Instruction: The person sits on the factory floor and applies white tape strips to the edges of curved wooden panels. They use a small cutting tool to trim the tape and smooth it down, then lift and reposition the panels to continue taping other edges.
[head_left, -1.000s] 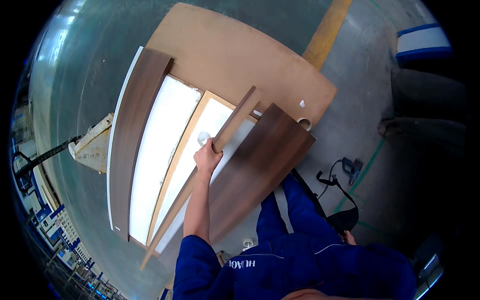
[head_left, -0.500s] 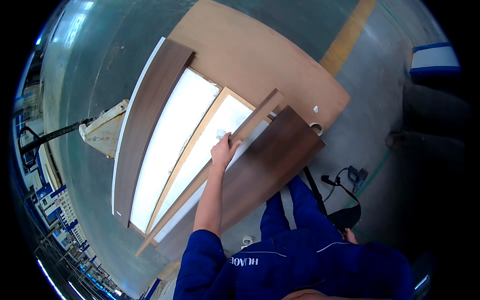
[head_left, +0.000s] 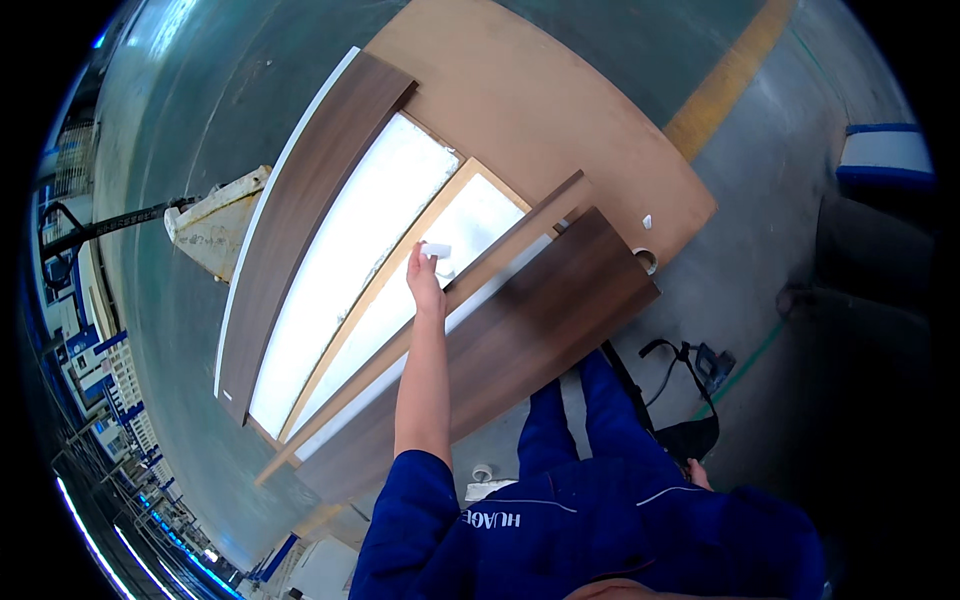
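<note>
My left hand (head_left: 427,285) reaches over the assembly with its fingers closed on a small white piece (head_left: 436,250), which looks like a short strip or block. Below the fingers, another small white bit (head_left: 444,269) rests on the white infill panel (head_left: 485,212). A long brown wooden strip (head_left: 520,240) runs close beside my wrist. Dark brown boards lie along both sides of the infill: one at the far left (head_left: 320,165) and a broad one (head_left: 540,320) nearest me. My right hand (head_left: 697,473) is low by my hip, mostly hidden, its fingers unclear.
Beneath everything lies a large tan board (head_left: 520,80). On it are a tape roll (head_left: 645,261) and a white scrap (head_left: 647,221). A pallet jack (head_left: 215,225) stands at left. A corded power tool (head_left: 713,368) and another tape roll (head_left: 482,472) sit lower down.
My left hand has let go of the long brown strip and moved up and left. It now holds the small white piece. The whole view has shifted slightly.
</note>
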